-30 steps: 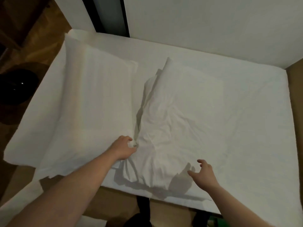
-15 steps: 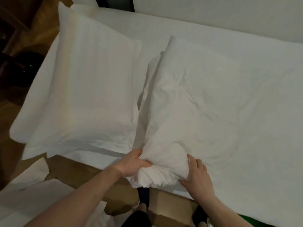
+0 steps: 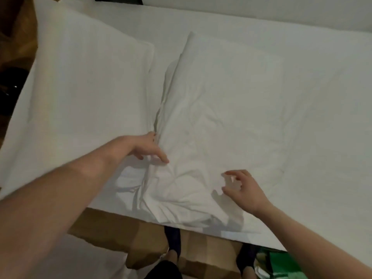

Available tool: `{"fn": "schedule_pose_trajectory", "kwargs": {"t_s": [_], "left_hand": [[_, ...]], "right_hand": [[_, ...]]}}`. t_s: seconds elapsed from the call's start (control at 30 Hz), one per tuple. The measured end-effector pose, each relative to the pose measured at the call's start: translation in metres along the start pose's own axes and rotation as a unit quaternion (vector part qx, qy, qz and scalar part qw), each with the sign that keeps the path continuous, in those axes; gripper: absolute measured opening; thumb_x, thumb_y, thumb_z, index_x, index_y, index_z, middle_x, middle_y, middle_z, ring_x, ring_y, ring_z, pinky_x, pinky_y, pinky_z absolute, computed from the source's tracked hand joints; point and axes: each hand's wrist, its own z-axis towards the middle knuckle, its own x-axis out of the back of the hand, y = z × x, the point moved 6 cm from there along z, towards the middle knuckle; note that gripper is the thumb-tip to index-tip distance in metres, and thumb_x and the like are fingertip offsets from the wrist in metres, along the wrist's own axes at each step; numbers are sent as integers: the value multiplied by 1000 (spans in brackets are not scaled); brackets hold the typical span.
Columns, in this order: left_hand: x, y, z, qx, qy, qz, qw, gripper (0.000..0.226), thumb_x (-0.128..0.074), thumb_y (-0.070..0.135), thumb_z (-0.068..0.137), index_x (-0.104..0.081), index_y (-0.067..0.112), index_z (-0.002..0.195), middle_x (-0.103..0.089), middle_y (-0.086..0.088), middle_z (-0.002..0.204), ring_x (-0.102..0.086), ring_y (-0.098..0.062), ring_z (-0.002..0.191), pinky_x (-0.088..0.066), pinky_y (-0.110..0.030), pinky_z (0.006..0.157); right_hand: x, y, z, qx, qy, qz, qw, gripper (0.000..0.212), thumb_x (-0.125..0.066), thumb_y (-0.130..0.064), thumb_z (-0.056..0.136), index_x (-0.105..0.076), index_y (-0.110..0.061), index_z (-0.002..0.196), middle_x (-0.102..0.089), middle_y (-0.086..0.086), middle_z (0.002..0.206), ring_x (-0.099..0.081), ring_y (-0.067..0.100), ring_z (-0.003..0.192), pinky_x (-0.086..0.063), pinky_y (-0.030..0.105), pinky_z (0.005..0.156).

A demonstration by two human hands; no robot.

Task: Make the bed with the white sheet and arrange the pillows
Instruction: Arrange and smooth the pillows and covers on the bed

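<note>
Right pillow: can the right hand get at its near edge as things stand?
Probably yes. The right hand hovers open just over the right pillow near that crumpled edge, with nothing between them. The left hand is off at the pillow's left side.

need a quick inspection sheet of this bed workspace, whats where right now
surface: bed covered by white sheet, mostly smooth.
job's things: left pillow lies flat; right pillow beside it, creased, its near end bunched at the bed edge.
clutter: white cloth on the floor; green item at lower right.
grips: left hand open, fingertips at the seam between the pillows; right hand open, fingers spread over the right pillow, contact unclear.
cables: nothing seen.
surroundings: wooden floor, white wall, dark object at left.
</note>
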Motion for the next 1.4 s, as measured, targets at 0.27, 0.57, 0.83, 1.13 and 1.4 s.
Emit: {"fn": "schedule_pose_trajectory", "kwargs": {"t_s": [0.27,0.57,0.83,1.13,1.4], "left_hand": [[27,42,69,-5,144,-199,969,145,-78,87,39,-31,15,156,-49,-4,151,-58,-28,126,-49,-38,100],[21,36,158,5,237,-203,950,132,-83,72,58,-21,13,158,-38,-7,159,-44,-30,140,-36,-42,115],[19,50,163,-48,249,-219,942,55,-79,30,69,-68,9,118,-69,-7,113,-64,-24,97,-46,-29,74],[17,109,65,-126,313,-219,915,39,-74,9,63,-70,4,101,-71,-9,95,-63,-25,81,-46,-29,64],[-11,221,-37,-210,310,-274,886,35,-71,-3,66,-70,6,100,-72,-7,96,-64,-20,79,-49,-31,69]], "right_hand": [[76,129,33,-281,189,128,932,114,-76,-68,77,-22,-14,162,-27,14,166,-32,35,151,-30,53,122],[80,180,124,-241,183,308,902,138,-70,-94,51,-21,-29,162,-43,-7,159,-47,19,142,-36,42,120],[71,183,140,-244,37,451,858,72,-90,-48,72,-61,-24,133,-77,4,116,-76,28,100,-60,43,86],[138,136,86,-189,154,500,831,28,-75,-4,85,-66,-20,106,-74,7,100,-73,27,87,-57,35,65],[285,136,-8,-151,221,442,856,27,-75,-4,86,-70,-20,107,-78,3,94,-76,22,81,-57,32,63]]}}
